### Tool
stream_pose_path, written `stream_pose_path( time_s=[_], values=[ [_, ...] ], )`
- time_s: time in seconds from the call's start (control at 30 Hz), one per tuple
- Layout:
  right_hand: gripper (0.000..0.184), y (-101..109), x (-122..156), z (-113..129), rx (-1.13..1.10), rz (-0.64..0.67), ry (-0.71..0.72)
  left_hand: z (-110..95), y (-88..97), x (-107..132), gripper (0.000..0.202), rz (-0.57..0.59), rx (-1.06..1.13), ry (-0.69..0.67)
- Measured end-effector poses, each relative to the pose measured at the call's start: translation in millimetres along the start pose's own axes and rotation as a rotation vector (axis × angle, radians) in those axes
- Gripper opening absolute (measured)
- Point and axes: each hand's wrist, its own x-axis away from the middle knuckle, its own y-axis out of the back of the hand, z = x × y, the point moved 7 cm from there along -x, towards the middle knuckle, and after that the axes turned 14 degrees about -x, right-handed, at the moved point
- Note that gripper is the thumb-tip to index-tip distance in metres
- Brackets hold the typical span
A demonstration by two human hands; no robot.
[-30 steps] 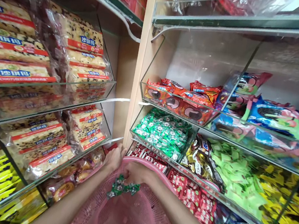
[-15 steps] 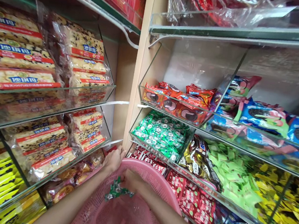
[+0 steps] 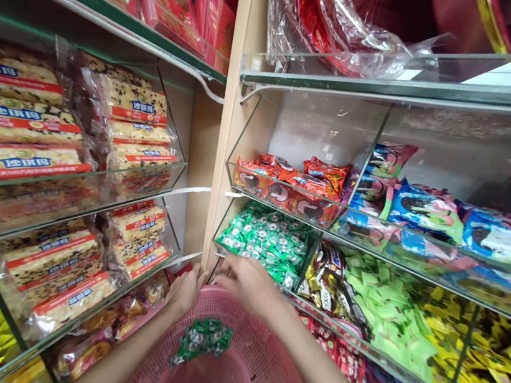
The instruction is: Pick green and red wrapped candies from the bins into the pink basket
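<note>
A pink plastic basket [image 3: 260, 368] sits low in front of me, with a small heap of green wrapped candies [image 3: 202, 339] in it. My left hand [image 3: 186, 290] grips the basket's far rim. My right hand [image 3: 248, 281] has risen above the rim to the front lip of the glass bin of green wrapped candies [image 3: 268, 238]; its fingers are curled at the bin's edge, and whether anything is in them is hidden.
Glass shelf bins fill both sides. On the left lie bagged rice-crisp bars [image 3: 125, 111]. On the right are orange cookie packs [image 3: 294, 181], blue cookie packs [image 3: 427, 211], light green candies [image 3: 387, 297] and yellow candies [image 3: 492, 355]. A wooden post [image 3: 227, 119] divides the two racks.
My right hand has left the green candies in the basket and moved up to the green candy bin. The view has tilted upward a little.
</note>
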Motion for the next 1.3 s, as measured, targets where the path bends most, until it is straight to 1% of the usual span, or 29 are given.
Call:
stream_pose_path(
  time_s=[0.07,0.1,0.17,0.23,0.33,0.4,0.5,0.8,0.9,0.97,1.03,1.1,1.13,1.17,1.2,1.23,1.3],
  values=[
    [0.015,39.4,1.7,-12.5,0.071,-0.100,-0.050,1.2,-1.8,-1.6,0.035,-0.020,-0.012,0.006],
    [0.013,52.7,2.9,-21.1,0.122,-0.118,-0.084,2.1,-3.0,-2.4,0.035,-0.026,-0.015,0.012],
    [0.012,67.8,5.3,-38.9,0.223,-0.127,-0.149,2.7,-4.5,-3.7,0.035,-0.034,-0.018,0.011],
    [0.012,70.4,7.1,-52.1,0.286,-0.115,-0.185,2.5,-4.5,-3.9,0.036,-0.034,-0.013,0.007],
    [0.013,64.5,8.1,-59.7,0.308,-0.092,-0.199,1.7,-2.5,-2.5,0.035,-0.028,-0.008,0.009],
    [0.014,60.4,8.0,-59.2,0.305,-0.070,-0.198,1.3,-1.5,-1.5,0.034,-0.026,-0.010,0.019],
    [0.015,60.2,8.0,-56.5,0.330,-0.072,-0.196,1.8,-2.6,-1.0,0.032,-0.019,-0.005,0.037],
    [0.021,59.7,4.9,-55.6,0.385,-0.097,-0.185,2.5,-7.8,-4.8,0.036,-0.049,-0.022,0.005],
    [0.025,61.9,4.3,-52.9,0.405,-0.104,-0.185,1.7,-8.5,-4.7,0.036,-0.040,-0.021,0.007],
    [0.029,67.9,7.5,-48.4,0.399,-0.131,-0.189,1.1,-8.7,-4.0,0.035,-0.032,-0.013,0.018],
    [0.031,76.9,14.2,-38.0,0.361,-0.202,-0.165,0.0,-8.2,-3.2,0.036,-0.036,-0.009,0.021],
    [0.033,81.1,22.4,-20.7,0.266,-0.283,-0.078,-0.5,-8.4,-2.6,0.037,-0.035,-0.021,0.026],
    [0.034,78.0,25.9,-11.0,0.199,-0.300,-0.015,-0.4,-9.0,-2.4,0.038,-0.031,-0.028,0.030],
    [0.034,69.7,28.2,-1.8,0.128,-0.285,0.055,-0.2,-9.6,-2.3,0.039,-0.027,-0.033,0.031],
    [0.034,55.8,29.0,6.2,0.062,-0.233,0.125,-0.1,-10.2,-2.3,0.040,-0.024,-0.037,0.027],
    [0.032,36.9,28.5,12.1,0.011,-0.153,0.190,0.0,-10.8,-2.4,0.041,-0.023,-0.038,0.022],
    [0.027,-10.4,24.4,14.5,-0.025,0.045,0.275,0.3,-11.7,-2.7,0.042,-0.025,-0.040,0.011]
  ],
)
